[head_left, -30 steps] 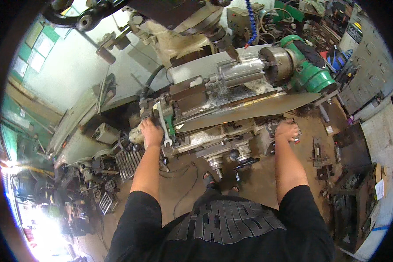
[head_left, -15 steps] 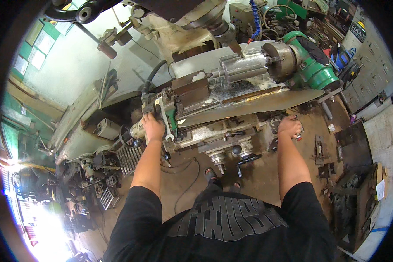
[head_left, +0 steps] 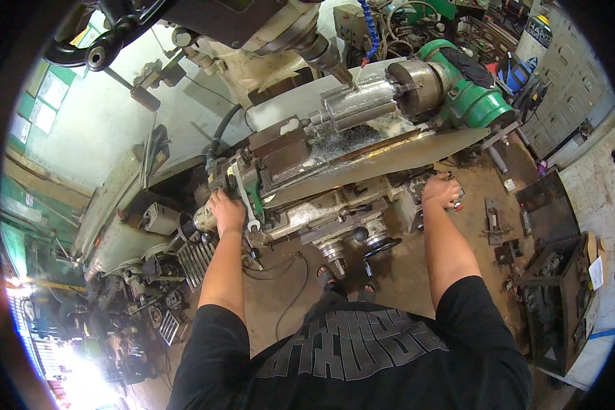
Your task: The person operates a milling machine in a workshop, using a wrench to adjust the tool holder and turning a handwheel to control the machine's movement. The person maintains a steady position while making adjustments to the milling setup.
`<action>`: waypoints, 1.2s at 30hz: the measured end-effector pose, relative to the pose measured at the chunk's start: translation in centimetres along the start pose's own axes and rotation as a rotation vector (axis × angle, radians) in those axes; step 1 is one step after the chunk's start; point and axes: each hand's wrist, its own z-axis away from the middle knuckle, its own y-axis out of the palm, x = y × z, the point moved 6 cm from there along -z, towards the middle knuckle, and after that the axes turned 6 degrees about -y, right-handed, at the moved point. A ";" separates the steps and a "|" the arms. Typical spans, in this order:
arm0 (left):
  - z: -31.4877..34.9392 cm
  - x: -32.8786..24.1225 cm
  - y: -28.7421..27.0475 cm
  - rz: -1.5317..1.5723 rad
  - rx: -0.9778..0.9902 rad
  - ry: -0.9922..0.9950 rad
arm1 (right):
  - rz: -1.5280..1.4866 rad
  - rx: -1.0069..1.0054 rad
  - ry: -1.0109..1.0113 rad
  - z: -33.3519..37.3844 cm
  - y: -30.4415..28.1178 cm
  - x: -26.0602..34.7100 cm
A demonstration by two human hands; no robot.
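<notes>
My left hand (head_left: 227,211) rests on the left end of the milling machine's table, fingers laid over the metal. Close beside it lie an open-ended wrench (head_left: 242,193) and a green-handled tool (head_left: 255,196). At the table's right end my right hand (head_left: 442,190) is closed over a dark box-like fitting (head_left: 415,186); what its fingers grip is hidden. Between and beyond my hands, a slotted metal cylinder (head_left: 360,104) is held in a chuck (head_left: 417,87) on a green dividing head (head_left: 482,102). Above it, the spindle's cutter (head_left: 336,69) reaches down to its upper side.
A handwheel (head_left: 381,247) and crank stick out from the machine's front toward my feet. A bent sheet guard (head_left: 389,164) runs along the table. A cable (head_left: 288,301) lies on the floor. At right stands an open metal cabinet (head_left: 550,301); a blue coolant hose (head_left: 370,31) hangs above.
The whole view has shifted, so the machine appears further left. Both hands keep their places on the machine.
</notes>
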 end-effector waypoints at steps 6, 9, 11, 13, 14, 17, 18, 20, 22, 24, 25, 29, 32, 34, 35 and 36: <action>0.0 -0.2 -0.1 -0.007 0.015 0.000 | -0.002 -0.004 0.003 0.0 0.0 0.1; 0.1 -0.4 -0.4 0.006 0.005 -0.006 | 0.002 -0.012 -0.003 0.1 -0.1 0.1; 0.2 -0.5 -0.6 0.013 0.004 0.005 | -0.008 -0.010 -0.012 0.1 -0.1 0.1; 0.2 -0.6 -0.6 0.018 0.011 0.003 | -0.003 -0.011 -0.016 0.2 -0.2 0.2; 0.2 -0.6 -0.7 0.018 0.010 0.003 | -0.007 -0.001 -0.009 0.2 -0.2 0.1; 0.3 -0.5 -0.6 0.012 0.006 0.003 | -0.023 0.004 0.001 0.2 -0.3 0.2; 0.3 -0.5 -0.6 0.009 0.004 0.004 | -0.021 -0.007 -0.008 0.2 -0.4 0.2; 0.2 -0.4 -0.5 0.000 0.000 0.008 | -0.033 0.024 0.001 0.2 -0.3 0.2; 0.1 -0.4 -0.4 -0.003 0.000 0.009 | -0.034 0.018 -0.007 0.2 -0.5 0.3; 0.1 -0.3 -0.3 0.003 0.009 0.001 | -0.035 0.025 -0.005 0.2 -0.5 0.3; 0.1 -0.3 -0.4 0.006 0.005 0.007 | -0.035 0.029 -0.003 0.2 -0.5 0.3; 0.1 -0.3 -0.4 0.014 0.014 0.008 | -0.046 0.036 0.001 0.3 -0.4 0.2; 0.2 -0.2 -0.3 0.026 0.013 0.013 | -0.037 0.050 0.006 0.3 -0.4 0.2; 0.2 -0.2 -0.3 0.033 -0.004 0.023 | -0.043 0.043 0.002 0.3 -0.6 0.3; 0.2 -0.2 -0.4 0.033 -0.019 0.031 | -0.045 0.054 0.011 0.3 -0.6 0.2; 0.2 -0.2 -0.4 0.036 -0.024 0.031 | -0.045 0.054 0.009 0.3 -0.6 0.3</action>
